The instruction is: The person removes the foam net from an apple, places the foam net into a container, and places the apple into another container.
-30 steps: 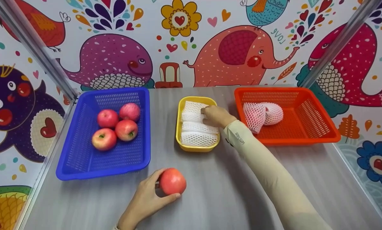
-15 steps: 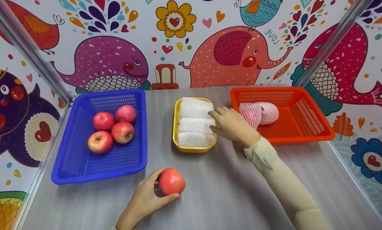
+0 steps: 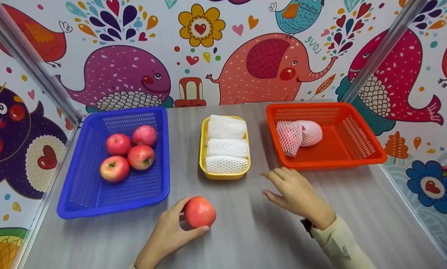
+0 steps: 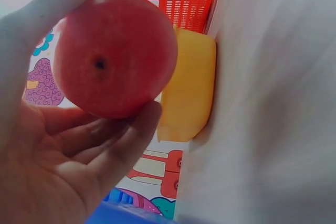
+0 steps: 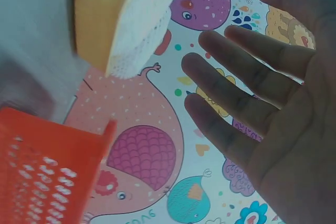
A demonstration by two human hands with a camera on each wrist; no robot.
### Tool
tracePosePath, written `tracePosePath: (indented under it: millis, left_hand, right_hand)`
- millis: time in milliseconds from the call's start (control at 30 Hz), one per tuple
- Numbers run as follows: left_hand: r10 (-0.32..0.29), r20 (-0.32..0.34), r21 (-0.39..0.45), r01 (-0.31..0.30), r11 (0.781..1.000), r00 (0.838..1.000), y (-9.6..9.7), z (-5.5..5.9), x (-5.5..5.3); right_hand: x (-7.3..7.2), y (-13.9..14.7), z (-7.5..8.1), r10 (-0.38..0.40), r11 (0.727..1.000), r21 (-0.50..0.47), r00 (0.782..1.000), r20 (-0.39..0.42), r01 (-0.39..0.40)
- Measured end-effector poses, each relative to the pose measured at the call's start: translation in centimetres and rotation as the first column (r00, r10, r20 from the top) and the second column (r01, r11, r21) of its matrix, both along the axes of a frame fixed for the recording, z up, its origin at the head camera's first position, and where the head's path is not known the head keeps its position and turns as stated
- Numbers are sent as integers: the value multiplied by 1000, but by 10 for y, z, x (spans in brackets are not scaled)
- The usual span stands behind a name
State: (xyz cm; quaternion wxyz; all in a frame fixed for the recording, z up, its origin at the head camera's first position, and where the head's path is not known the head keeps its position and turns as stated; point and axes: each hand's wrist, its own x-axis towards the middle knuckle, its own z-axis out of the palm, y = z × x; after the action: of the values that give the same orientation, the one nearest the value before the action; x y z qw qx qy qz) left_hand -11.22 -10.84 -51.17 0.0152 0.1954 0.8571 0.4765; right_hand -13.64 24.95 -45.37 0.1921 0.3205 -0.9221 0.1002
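A red apple (image 3: 200, 212) is held in my left hand (image 3: 171, 229), thumb on the near side and fingers round the far side. In the left wrist view the apple (image 4: 115, 56) shows its small dark end pit. My right hand (image 3: 296, 192) hovers with spread fingers over the table, in front of the orange basket and right of the yellow tray; nothing is in it. In the right wrist view that hand (image 5: 262, 93) shows a bare palm. White foam net sleeves (image 3: 227, 147) lie stacked in rows inside the yellow tray (image 3: 225, 176).
At left, a blue basket (image 3: 113, 212) contains several apples (image 3: 115, 169). An orange basket (image 3: 331, 164) at right has two net-wrapped fruits (image 3: 310, 133) at its left end. Patterned wall panels (image 3: 193, 74) and metal posts (image 3: 389, 48) bound the table.
My right hand has left the yellow tray, where it touched the foam sleeves, and moved back toward me and right, empty. The left hand still holds the apple in place.
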Motion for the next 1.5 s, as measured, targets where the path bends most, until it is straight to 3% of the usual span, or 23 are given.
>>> tracePosePath:
  millis: [167, 300, 367, 500, 567, 667, 800, 967, 1067, 1200, 1333, 1500]
  left_hand:
    - [24, -8, 2, -24, 1000, 1000, -2, 7, -4]
    - [78, -119, 8, -78, 997, 990, -14, 19, -10]
    - [108, -208, 4, -109, 994, 972, -23, 29, -16]
    - [159, -358, -58, -192, 980, 920, -41, 50, -31]
    - [186, -393, -104, -244, 964, 901, -49, 59, -38]
    - [229, -392, -167, -314, 935, 891, -60, 68, -51]
    - [289, -322, -208, -365, 907, 901, -73, 68, -71]
    - [310, -248, -300, -377, 876, 918, -86, 52, -87]
    - [303, -209, -360, -361, 860, 930, -90, 43, -91]
    - [274, -161, -403, -316, 859, 948, -93, 34, -94]
    - [247, -134, -430, -281, 858, 960, -94, 30, -95]
    - [237, -88, -455, -250, 855, 968, -94, 28, -96]
  right_hand:
    - [13, 6, -11, -3, 1000, -29, 1000, 24, 3]
    - [19, 9, -17, 0, 999, -54, 999, 44, 3]
    - [21, 11, -20, -6, 998, -65, 999, 51, 10]
    - [24, 13, -24, -20, 997, -78, 998, 57, 24]
    - [25, 13, -26, -17, 996, -86, 998, 62, 23]
    - [26, 13, -28, -7, 995, -99, 998, 67, 14]
    - [26, 12, -30, 1, 991, -130, 998, 64, 7]
    - [26, 13, -34, 13, 989, -149, 997, 75, -2]
    - [26, 14, -36, 20, 988, -152, 996, 92, -6]
    - [26, 16, -37, 7, 987, -161, 992, 127, 14]
    - [26, 20, -37, -27, 984, -172, 987, 158, 55]
    - [26, 23, -39, -19, 984, -174, 985, 170, 49]
